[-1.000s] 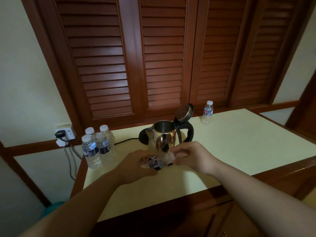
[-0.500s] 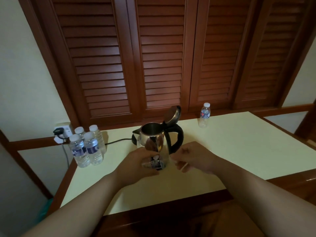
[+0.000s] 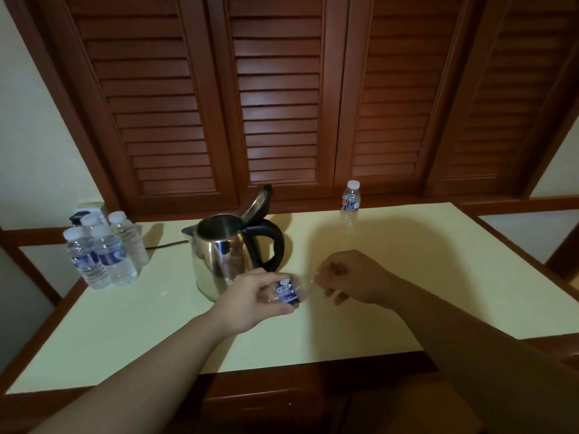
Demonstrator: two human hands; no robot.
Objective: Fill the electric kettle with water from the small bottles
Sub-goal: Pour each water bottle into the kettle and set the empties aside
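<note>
The left hand (image 3: 250,297) grips a small bottle (image 3: 289,291) with the fingers curled around its body; the bottle lies almost on its side, with its blue label turned up and its neck pointing toward the right hand (image 3: 351,278). The right hand is just beside the neck of this bottle, with the fingers bent and the fingertips pinched together (I cannot tell whether a cap is between them, because this part is blurred). Both hands are above the pale yellow desk (image 3: 156,333), near its front edge.

Just behind the left hand stands the electric kettle (image 3: 225,258), a shiny steel one with a black handle on the side of the right hand. Its lid (image 3: 257,203) is tilted up and back, so the mouth is open. A black cord (image 3: 163,244) goes from the kettle toward the far side, past the left hand.

Further to the outside of the left hand, near the desk's corner, four sealed bottles (image 3: 103,255) stand upright and close together, all with white caps. Far beyond the right hand, at the back edge of the desk, one more bottle (image 3: 351,202) stands alone, well apart from the others. Behind the desk are brown louvered doors (image 3: 282,98).
</note>
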